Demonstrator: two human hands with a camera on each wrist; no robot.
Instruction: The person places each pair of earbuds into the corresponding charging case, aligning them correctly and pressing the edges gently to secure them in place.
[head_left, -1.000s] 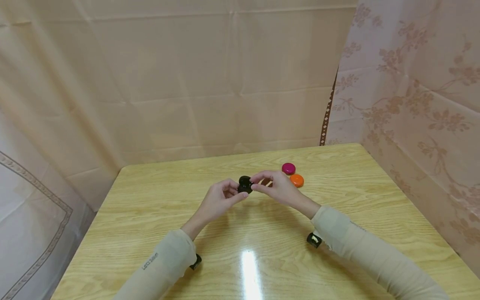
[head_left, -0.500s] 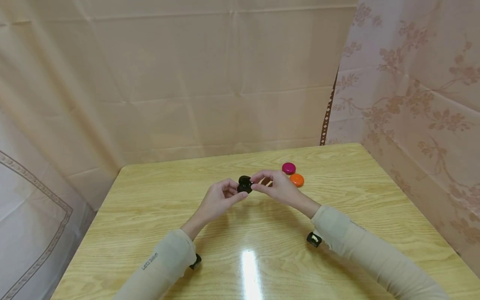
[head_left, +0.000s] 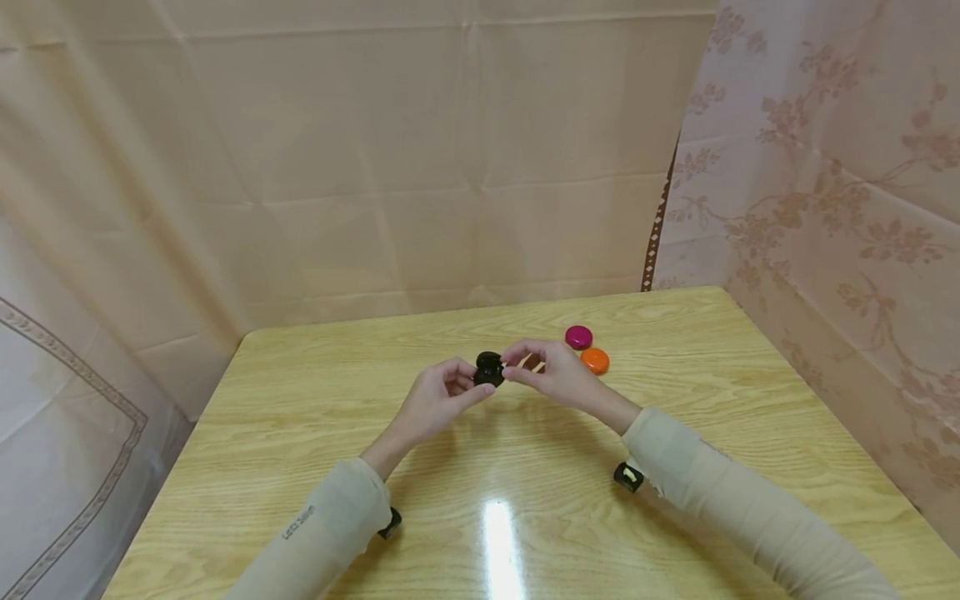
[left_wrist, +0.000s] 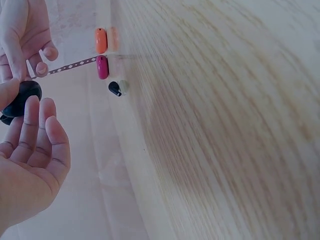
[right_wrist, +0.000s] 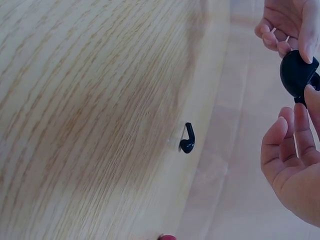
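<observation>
My left hand [head_left: 437, 400] holds a small black earbud case [head_left: 488, 362] above the table, its rounded lid standing open. From the right, my right hand [head_left: 558, 379] pinches a small black earbud [right_wrist: 300, 100] between thumb and index fingertip, right at the case; most of it is hidden by the fingers. The left thumb lies over the case [left_wrist: 26, 97] in the left wrist view, with the other fingers spread below. A second black earbud [right_wrist: 188, 140] lies on the table in the right wrist view; the right hand hides it in the head view.
On the wooden table [head_left: 300, 467], beyond the right hand, sit a magenta rounded case [head_left: 578, 337] and an orange one [head_left: 595, 361], close together. Beige curtain [head_left: 360, 167] hangs behind the table's far edge, and a floral curtain [head_left: 847, 217] along the right.
Both hands stay nearly still at the case, with only a very slight shift of the fingers and view.
</observation>
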